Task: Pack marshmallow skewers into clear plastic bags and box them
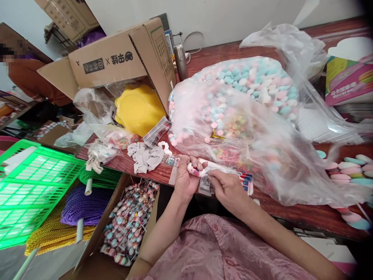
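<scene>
Just above the table's front edge, my left hand (186, 181) has its fingers curled round a small white marshmallow candy (193, 170) with red and pink on it. My right hand (229, 188) is close beside it on the right, thumb and forefinger pinched at the candy's near end. What those fingertips hold is too small to make out. Under and behind the hands lie printed cards (246, 182) with blue and red marks. A large clear plastic bag (201, 101) full of pink, white and blue marshmallows spreads behind the hands.
Below left stands a carton (150, 217) of wrapped marshmallow sticks. A grey cloth (145, 157), a yellow tub (140, 109) in an open cardboard box (110, 60), and a steel bottle (181, 62) are behind. A green basket (37, 186) and twisted cords (84, 206) are left.
</scene>
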Available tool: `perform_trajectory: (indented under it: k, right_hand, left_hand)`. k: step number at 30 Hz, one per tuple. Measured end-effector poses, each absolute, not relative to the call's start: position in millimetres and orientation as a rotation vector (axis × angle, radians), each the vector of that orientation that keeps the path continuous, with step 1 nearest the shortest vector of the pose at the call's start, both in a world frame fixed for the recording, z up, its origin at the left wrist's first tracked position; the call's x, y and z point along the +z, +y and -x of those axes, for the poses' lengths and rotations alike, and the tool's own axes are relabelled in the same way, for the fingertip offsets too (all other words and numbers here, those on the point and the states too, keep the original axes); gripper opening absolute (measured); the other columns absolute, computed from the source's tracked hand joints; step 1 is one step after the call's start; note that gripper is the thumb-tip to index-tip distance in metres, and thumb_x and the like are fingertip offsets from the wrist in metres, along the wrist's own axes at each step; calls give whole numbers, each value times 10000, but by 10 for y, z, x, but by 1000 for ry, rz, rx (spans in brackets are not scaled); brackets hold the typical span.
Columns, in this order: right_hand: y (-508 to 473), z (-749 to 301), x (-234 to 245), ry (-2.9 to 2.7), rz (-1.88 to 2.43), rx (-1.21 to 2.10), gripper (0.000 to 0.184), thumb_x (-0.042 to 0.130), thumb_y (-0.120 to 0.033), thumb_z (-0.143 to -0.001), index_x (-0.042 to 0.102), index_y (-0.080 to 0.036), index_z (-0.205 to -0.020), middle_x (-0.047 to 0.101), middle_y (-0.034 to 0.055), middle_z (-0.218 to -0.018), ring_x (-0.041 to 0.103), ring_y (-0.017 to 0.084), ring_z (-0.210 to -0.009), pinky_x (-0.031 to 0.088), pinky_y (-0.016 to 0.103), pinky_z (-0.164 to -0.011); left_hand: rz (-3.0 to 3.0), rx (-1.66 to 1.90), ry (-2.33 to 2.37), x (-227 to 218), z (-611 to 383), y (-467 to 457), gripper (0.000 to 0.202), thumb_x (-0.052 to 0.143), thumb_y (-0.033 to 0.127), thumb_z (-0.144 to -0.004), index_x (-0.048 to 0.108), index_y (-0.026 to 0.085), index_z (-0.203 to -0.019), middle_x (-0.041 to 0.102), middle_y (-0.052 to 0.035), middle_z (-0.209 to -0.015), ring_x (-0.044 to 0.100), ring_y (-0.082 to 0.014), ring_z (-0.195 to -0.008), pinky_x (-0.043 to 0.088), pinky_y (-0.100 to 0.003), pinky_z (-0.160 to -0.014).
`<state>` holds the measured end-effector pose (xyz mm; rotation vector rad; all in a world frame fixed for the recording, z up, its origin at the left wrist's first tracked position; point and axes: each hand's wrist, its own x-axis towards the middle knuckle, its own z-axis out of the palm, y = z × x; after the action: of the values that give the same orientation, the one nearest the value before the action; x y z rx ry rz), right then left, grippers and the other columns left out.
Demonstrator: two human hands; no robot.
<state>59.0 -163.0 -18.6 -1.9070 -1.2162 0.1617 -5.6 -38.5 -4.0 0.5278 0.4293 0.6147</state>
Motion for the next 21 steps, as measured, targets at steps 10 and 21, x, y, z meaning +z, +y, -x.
perform_trajectory:
  k: [10, 21]
  right_hand:
    - [-1721, -665, -318, -1646, 2207, -479, 238, 484, -32, -818, 668, -182, -814, 617, 29, -684, 505, 149, -589, 261, 311, -595]
    - [-1674, -661, -261, -989, 1648, 688, 275, 483, -308, -909, 562, -194, -672, 499, -44, -512, 434, 103, -470, 328, 232, -502]
  left_hand:
    - [-315, 484, 495, -64, 61, -255, 460, 521, 584, -886, 488, 182, -666, 500, 31, -616, 545, -134, -607, 535, -439, -834]
    - [-577, 484, 383, -73, 80, -444, 422, 591, 553, -857, 448, 192, -691, 458, 64, -605, 578, -125, -582, 510, -453, -917]
